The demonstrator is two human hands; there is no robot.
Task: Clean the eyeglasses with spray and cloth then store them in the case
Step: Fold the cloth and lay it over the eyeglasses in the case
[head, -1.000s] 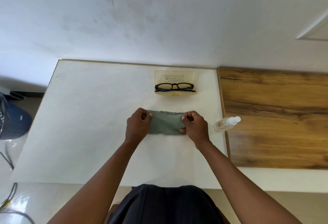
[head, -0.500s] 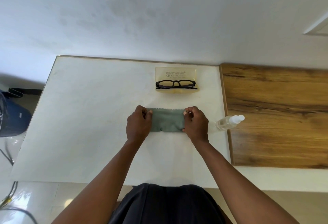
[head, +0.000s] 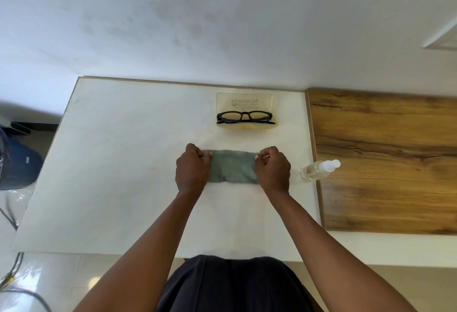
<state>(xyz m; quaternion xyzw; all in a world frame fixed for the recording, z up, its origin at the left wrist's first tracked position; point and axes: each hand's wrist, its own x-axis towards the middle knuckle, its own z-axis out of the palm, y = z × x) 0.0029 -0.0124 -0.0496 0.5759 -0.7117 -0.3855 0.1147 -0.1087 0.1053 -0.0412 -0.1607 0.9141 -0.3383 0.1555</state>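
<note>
A grey-green cloth (head: 233,166) lies folded on the white table (head: 123,163), stretched between my hands. My left hand (head: 193,169) pinches its left end and my right hand (head: 273,169) pinches its right end, fingers curled. Beyond the cloth, black-framed eyeglasses (head: 245,117) rest folded in the open pale yellow case (head: 244,103). A clear spray bottle (head: 319,170) with a white cap lies on its side to the right of my right hand, at the table's right edge.
A wooden board (head: 383,158) adjoins the table on the right. A white wall rises behind the table. A dark blue bag (head: 17,165) and cables sit on the floor at the left. My dark lap is at the bottom.
The cloth's near half has been folded over, so it now lies as a narrower band. Both hands stay on its ends. My view has shifted slightly.
</note>
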